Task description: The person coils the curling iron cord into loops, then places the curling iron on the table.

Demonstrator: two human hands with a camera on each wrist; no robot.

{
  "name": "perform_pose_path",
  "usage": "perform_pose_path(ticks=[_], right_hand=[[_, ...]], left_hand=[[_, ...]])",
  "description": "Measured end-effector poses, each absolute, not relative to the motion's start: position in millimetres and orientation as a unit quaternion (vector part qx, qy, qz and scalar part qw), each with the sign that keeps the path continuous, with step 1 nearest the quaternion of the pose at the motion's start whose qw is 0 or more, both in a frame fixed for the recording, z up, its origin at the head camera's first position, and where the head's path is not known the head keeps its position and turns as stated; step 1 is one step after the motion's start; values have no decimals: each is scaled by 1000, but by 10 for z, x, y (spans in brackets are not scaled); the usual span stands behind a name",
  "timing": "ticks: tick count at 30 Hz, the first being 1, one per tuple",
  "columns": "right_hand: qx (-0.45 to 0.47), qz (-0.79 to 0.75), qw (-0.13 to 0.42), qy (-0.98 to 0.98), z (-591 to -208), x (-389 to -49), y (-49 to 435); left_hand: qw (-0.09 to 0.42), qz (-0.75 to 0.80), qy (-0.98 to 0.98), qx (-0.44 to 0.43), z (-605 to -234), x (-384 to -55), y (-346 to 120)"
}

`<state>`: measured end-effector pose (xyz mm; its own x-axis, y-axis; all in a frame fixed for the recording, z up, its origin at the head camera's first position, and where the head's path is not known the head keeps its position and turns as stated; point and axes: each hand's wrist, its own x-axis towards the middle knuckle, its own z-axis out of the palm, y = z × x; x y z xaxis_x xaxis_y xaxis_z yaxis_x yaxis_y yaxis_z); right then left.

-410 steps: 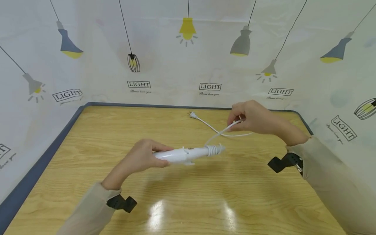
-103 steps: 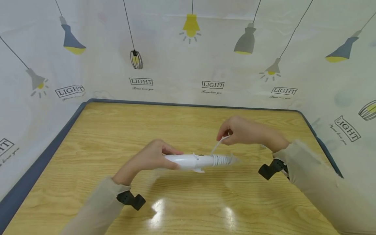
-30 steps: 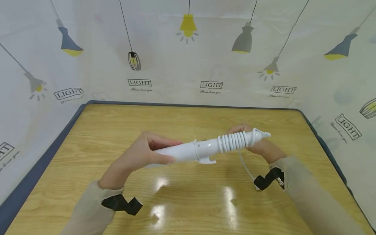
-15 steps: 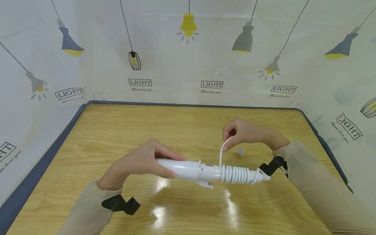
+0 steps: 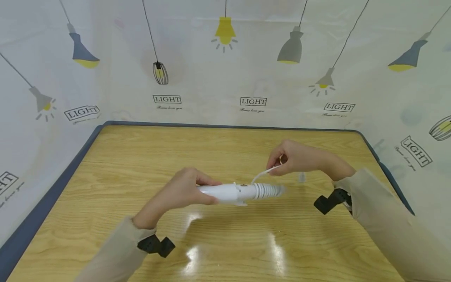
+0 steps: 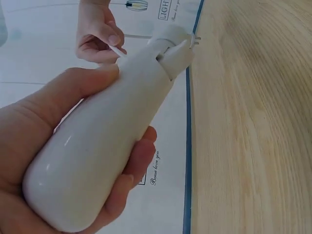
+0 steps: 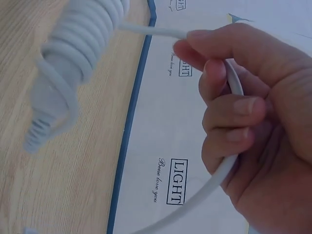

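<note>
A white wand-shaped electric appliance (image 5: 225,193) lies level above the table in the head view. My left hand (image 5: 179,190) grips its thick rounded body, thumb and fingers curled round it, as the left wrist view shows. A small hooked lever (image 6: 176,59) juts from its middle. Several turns of white cord (image 7: 80,41) wrap the thinner handle, which ends in a ribbed tip (image 7: 36,135). My right hand (image 5: 297,157) pinches the loose cord (image 7: 158,31) beside the coils, and the cord runs on through its curled fingers. Behind that hand hangs the small plug (image 5: 302,177).
Below is a shiny wooden table (image 5: 148,149) with a dark blue edge (image 5: 197,125). A white backdrop (image 5: 197,47) printed with lamps and LIGHT lettering stands along the back and sides. Each wrist bears a black camera mount (image 5: 331,201).
The cord has more turns round the handle than 13.7 s ago, and its plug has left the table. Since 0.5 s ago, the appliance has shifted left and up in view.
</note>
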<state>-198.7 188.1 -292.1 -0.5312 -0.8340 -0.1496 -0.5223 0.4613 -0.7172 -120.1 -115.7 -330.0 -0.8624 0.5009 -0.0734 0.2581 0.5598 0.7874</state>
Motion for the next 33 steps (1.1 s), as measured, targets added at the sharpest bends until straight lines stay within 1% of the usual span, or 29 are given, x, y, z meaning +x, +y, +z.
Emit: perform_pose_path(ticks=[8,13,17,23,33], right_hand=[[-410,-271,210,845,-2925,-1825,1786],[-368,-324,224,843,-2958,-1692,1738],[-346,-372,224,832,-3008,-1624,1720],[-345,-416,206,816,-3136,-1538,1695],[-351,-552,139,743,-3440,-1533,1790]], left_hand=[[94,395,901,152,-3381,-1258,-1102],[45,416,902,105,-3451,-1317,-1153],[26,447,891,81,-3474,-1360,-1190],[30,528,848,42,-3475,-1407,-1234],[62,612,788,20,-3306,-1397,-1235]])
